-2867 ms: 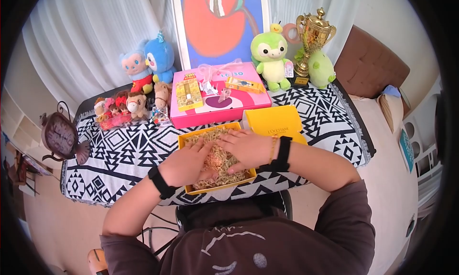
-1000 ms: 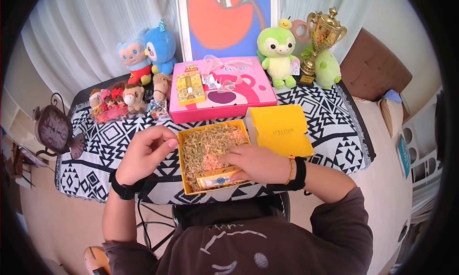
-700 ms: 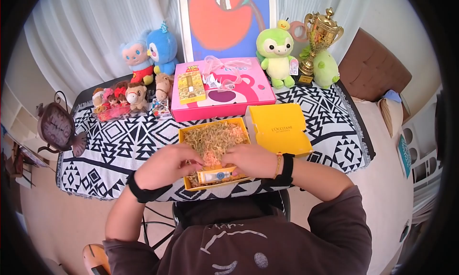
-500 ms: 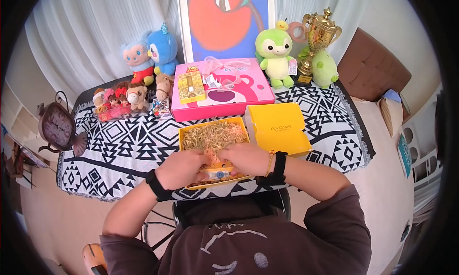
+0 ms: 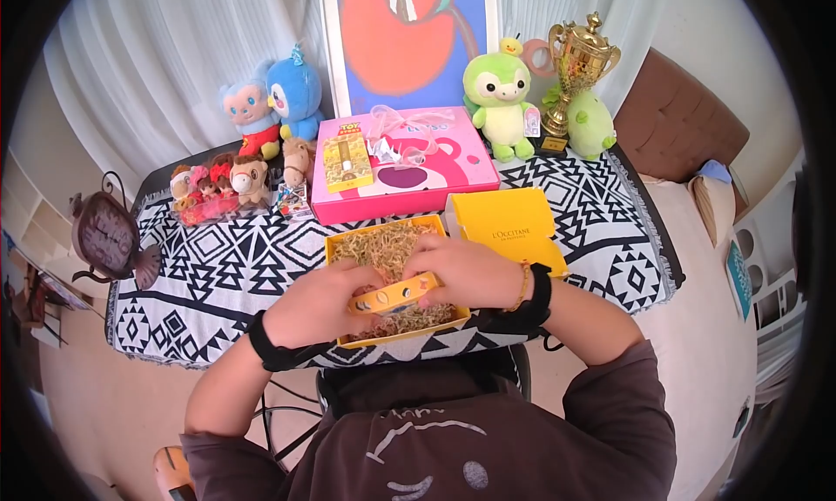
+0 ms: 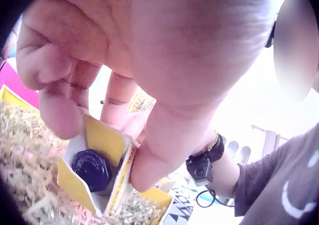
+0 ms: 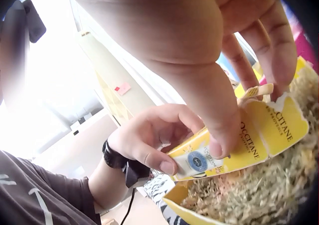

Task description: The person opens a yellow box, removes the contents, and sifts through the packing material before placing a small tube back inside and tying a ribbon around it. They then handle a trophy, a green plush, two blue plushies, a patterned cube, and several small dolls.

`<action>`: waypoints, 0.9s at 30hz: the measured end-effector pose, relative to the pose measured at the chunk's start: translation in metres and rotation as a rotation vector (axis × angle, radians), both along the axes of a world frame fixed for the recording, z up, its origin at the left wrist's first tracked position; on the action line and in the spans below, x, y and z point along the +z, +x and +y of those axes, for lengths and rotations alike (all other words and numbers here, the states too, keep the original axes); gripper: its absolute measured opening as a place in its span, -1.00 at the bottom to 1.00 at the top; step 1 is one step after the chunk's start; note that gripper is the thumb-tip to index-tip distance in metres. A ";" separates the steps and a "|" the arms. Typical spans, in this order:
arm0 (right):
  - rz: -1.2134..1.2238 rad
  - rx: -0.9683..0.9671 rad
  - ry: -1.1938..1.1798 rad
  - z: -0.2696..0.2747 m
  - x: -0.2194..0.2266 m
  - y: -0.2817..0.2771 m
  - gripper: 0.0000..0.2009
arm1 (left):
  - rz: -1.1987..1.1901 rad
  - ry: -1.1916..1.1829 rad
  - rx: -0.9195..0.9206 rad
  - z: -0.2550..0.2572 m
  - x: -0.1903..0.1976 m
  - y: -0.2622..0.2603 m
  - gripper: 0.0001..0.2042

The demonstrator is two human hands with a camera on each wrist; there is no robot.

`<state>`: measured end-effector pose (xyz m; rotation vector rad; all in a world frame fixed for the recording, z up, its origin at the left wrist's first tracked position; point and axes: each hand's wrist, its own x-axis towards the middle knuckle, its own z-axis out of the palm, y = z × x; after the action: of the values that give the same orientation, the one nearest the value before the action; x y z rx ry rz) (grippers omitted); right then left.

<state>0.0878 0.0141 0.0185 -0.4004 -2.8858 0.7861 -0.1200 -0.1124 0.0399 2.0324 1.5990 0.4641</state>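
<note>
Both hands hold a small yellow L'OCCITANE hand cream carton above the shredded paper filling of a yellow gift box. My left hand pinches the carton's left end between thumb and fingers. The right hand grips the other end, with its thumb pressed on the printed face in the right wrist view. Seen from the left wrist, the near end of the carton has its flaps spread, and a dark faceted cap shows inside. The carton's far end has a torn-looking edge in the right wrist view.
A yellow lid lies right of the gift box. Behind stands a pink box bearing a gold Toy Story packet and ribbon. Plush toys, a trophy and a clock line the patterned cloth.
Both hands were pressing the shredded paper while the carton lay on the pink box. The carton then lay in the gift box; now both hands hold it up, turned to another side.
</note>
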 end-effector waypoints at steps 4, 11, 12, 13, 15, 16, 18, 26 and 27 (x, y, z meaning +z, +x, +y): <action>0.025 -0.016 -0.014 0.015 0.023 -0.006 -0.68 | -0.056 0.084 0.044 0.010 0.016 -0.009 -0.65; -0.268 -0.055 -0.061 0.044 -0.008 -0.035 -0.76 | -0.145 -0.120 0.131 0.045 -0.024 -0.028 -0.76; -0.378 -0.062 -0.009 0.045 -0.016 -0.037 -0.76 | -0.075 -0.098 0.146 0.046 -0.031 -0.027 -0.80; -0.381 -0.062 -0.012 0.044 -0.023 -0.036 -0.76 | -0.077 -0.101 0.146 0.048 -0.034 -0.026 -0.80; -0.156 -0.009 0.352 0.037 -0.037 -0.033 -0.70 | 0.082 -0.075 0.036 0.054 -0.041 -0.027 -0.79; -0.154 -0.017 0.361 0.036 -0.039 -0.036 -0.63 | 0.113 -0.073 0.046 0.056 -0.042 -0.027 -0.78; -0.230 -0.020 0.331 0.034 -0.037 -0.043 -0.68 | 0.138 -0.129 0.024 0.060 -0.041 -0.026 -0.78; -0.411 -0.023 0.183 0.035 -0.026 -0.048 -0.54 | 0.216 -0.174 -0.001 0.060 -0.037 -0.018 -0.79; -0.298 -0.017 0.170 0.036 -0.021 -0.044 -0.58 | 0.231 -0.108 -0.014 0.056 -0.033 -0.018 -0.80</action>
<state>0.0437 0.0503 -0.0029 -0.5640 -3.1869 0.5100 -0.1377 -0.0563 0.0069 2.0732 1.7014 0.1374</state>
